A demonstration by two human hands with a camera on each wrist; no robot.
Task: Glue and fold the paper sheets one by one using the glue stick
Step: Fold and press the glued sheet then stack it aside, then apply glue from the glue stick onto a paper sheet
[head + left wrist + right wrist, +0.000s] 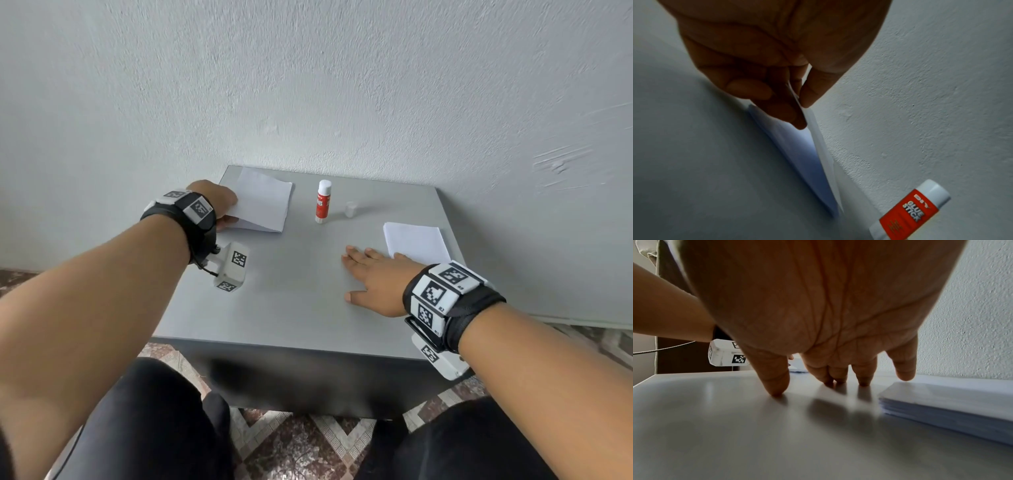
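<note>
Folded paper sheet [262,202] placed at table [291,301] far-left corner; glue stick [322,201] stood upright right of it, cap [350,209] just beyond. Paper stack [416,241] laid at right edge.

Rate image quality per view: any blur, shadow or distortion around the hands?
Head view: sharp centre, wide-angle smear at the right wall edge. Left wrist view: left hand dark, underlit, pinching the paper sheet. Right wrist view: right hand soft, close; finger shadows on the table.

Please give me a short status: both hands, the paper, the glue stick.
Left hand pinches top sheet of left pile. Right hand flat on table, beside right stack. Glue stick upright, its cap off. Nothing in the way.
</note>
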